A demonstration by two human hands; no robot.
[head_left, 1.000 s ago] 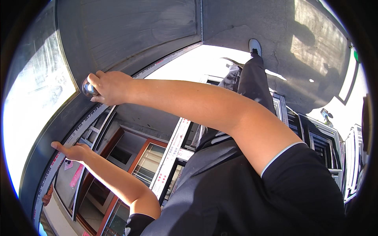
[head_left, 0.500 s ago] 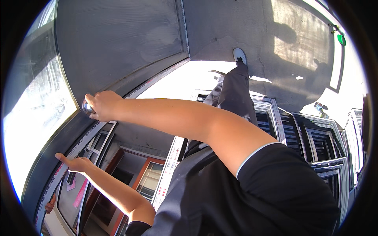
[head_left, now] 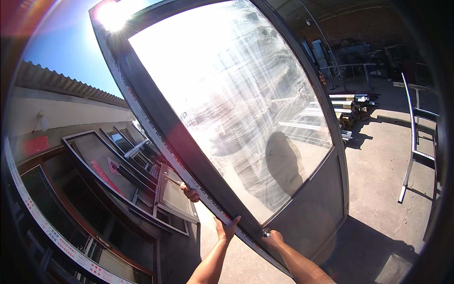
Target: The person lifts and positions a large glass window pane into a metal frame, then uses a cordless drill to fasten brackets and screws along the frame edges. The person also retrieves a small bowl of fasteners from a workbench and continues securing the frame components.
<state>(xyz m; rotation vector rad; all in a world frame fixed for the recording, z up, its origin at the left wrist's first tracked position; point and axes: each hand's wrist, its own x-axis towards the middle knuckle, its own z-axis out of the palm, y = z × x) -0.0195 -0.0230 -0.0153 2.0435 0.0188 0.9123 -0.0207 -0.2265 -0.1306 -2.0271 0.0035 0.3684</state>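
A large dark-framed door [head_left: 189, 156] stands tilted before me, with a smeared glass pane [head_left: 236, 94] above and a grey solid panel [head_left: 312, 208] below. My left hand [head_left: 226, 229] grips the door's left edge, thumb on the face and fingers behind it. To its right, my right hand [head_left: 273, 239] closes round a shiny metal door knob [head_left: 266, 233]. Higher on the same edge is another person's hand [head_left: 190, 193]. Fingers of a hand [head_left: 322, 77] that is not mine hold the far right edge.
Several window frames [head_left: 125, 189] lean along the wall on the left. Long metal profiles [head_left: 347, 111] lie stacked behind the door to the right. Farther right stands a metal frame [head_left: 410, 137]. Strong sun glares at the upper left.
My view has swung up from the floor and my legs to the door's full face. Both my hands keep their hold on the edge and the knob.
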